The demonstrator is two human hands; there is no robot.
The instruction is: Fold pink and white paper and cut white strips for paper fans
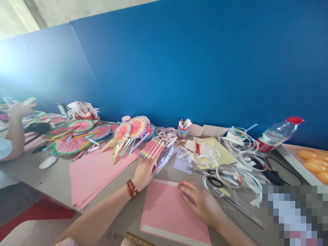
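Note:
My left hand (145, 173), with a red bead bracelet at the wrist, rests its closed fingers on the near end of a pleated pink and yellow paper strip (153, 147) on the grey table (53, 177). My right hand (198, 200) lies flat, fingers stretched out, on the upper right part of a pink paper sheet (166, 213) in front of me. A white strip runs along that sheet's top and bottom edges.
A stack of pink sheets (94, 172) lies left of my hands. Several folded paper fans (128, 130) spread behind it. Scissors (205, 172), white paper strips (241, 160), a small pen cup (182, 130) and a plastic bottle (278, 134) sit right. Another person's arm (15, 133) is far left. A blue wall (194, 61) stands behind.

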